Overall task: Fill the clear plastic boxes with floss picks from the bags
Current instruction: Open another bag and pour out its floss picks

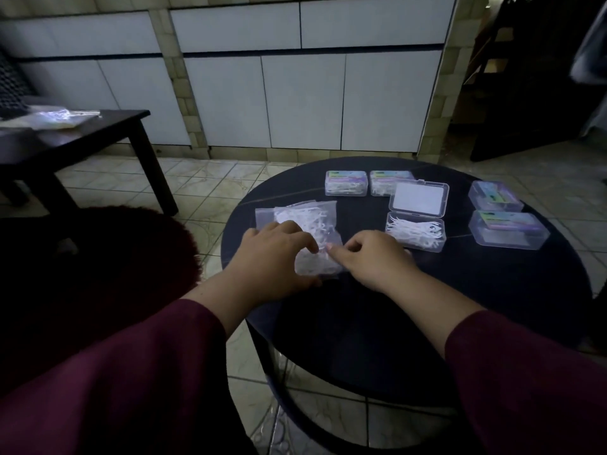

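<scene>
Both hands work on a clear bag of floss picks (307,231) lying at the near left of the round dark surface (492,290). The left hand (269,257) curls its grip over the bag's near end, likely pinning it; the right hand (364,257) pinches the bag's right edge between thumb and forefinger, apparently to tear or open it. Just right of the bag sits an open box (415,233), lid up and partly filled with picks, placed ready to receive more. Two filled closed boxes (346,182) stand far; two more closed boxes (507,229) wait right.
</scene>
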